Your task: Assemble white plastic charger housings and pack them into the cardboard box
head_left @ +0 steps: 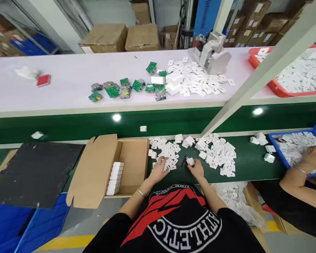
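Note:
My right hand [196, 170] is closed on a small white plastic housing [191, 162], held low over the green work surface. My left hand [158, 170] reaches to the near edge of a pile of flat white plastic plates [171, 151], thumb and fingers apart; whether a plate lies between them is too small to see. Between my hands lies a thin dark tool [183, 160]. To the right spreads a larger pile of white plates [222, 156], with several white housings [189, 141] along its back edge. An open cardboard box [134, 165] at my left contains a row of white housings [115, 178].
A green conveyor belt [94, 124] with spaced white housings runs behind. On the shelf beyond are green circuit boards [112, 91], more white plates [200, 79], a metal press [212, 54] and a red tray [281, 92]. At right, a co-worker's hand [314, 156] reaches into a blue tray [279, 154].

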Demonstrator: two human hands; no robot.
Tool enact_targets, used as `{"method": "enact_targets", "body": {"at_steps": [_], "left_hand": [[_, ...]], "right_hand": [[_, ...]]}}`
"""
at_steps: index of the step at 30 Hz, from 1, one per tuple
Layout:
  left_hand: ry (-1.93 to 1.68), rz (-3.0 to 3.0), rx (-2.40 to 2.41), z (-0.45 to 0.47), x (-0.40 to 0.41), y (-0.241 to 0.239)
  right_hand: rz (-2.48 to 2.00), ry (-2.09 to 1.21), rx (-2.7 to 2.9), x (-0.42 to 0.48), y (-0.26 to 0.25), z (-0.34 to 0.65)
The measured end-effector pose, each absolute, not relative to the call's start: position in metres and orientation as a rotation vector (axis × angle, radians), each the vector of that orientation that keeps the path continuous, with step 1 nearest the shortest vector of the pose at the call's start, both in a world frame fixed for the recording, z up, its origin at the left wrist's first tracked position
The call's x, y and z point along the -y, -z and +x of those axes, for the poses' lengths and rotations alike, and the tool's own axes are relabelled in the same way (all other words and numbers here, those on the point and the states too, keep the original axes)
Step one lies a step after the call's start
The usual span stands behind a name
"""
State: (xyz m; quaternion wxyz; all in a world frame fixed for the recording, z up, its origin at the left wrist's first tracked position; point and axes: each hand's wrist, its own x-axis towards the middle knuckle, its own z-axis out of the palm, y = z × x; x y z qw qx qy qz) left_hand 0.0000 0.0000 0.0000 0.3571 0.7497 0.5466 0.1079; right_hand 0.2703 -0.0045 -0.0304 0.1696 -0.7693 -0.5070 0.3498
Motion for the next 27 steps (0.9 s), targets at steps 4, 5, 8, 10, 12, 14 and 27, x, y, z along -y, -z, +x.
{"method": "enact_targets", "body": {"at_steps": [4,5,8,10,12,14,27], "left_hand": [[-0.221,2.082,-1.157,0.054,0.003,-0.007],[-0.206,2.102,-1.105,0.063,0.003,-0.009],[-0.173,2.105,-1.030,0.081,0.003,-0.016],[-0.199,2.062,-1.032,0.084,0.002,-0.022],[-0.312,1.931,-1.056,0.084,0.002,-0.031],[-0.458,1.723,-1.067,0.084,0.004,-0.043],[-0.985,1.332,-0.786,0.089,0.017,-0.125]], "right_hand": [[-2.034,-1.104,1.508,0.025,0.017,0.262],[-1.990,-1.124,1.527,0.031,0.014,0.260],[-1.835,-1.207,1.502,0.047,0.009,0.265],[-1.815,-1.247,1.341,0.052,0.012,0.280],[-1.917,-1.206,1.128,0.053,0.020,0.306],[-2.087,-1.077,0.961,0.049,0.030,0.338],[-2.616,-0.835,0.568,0.011,0.061,0.395]]}}
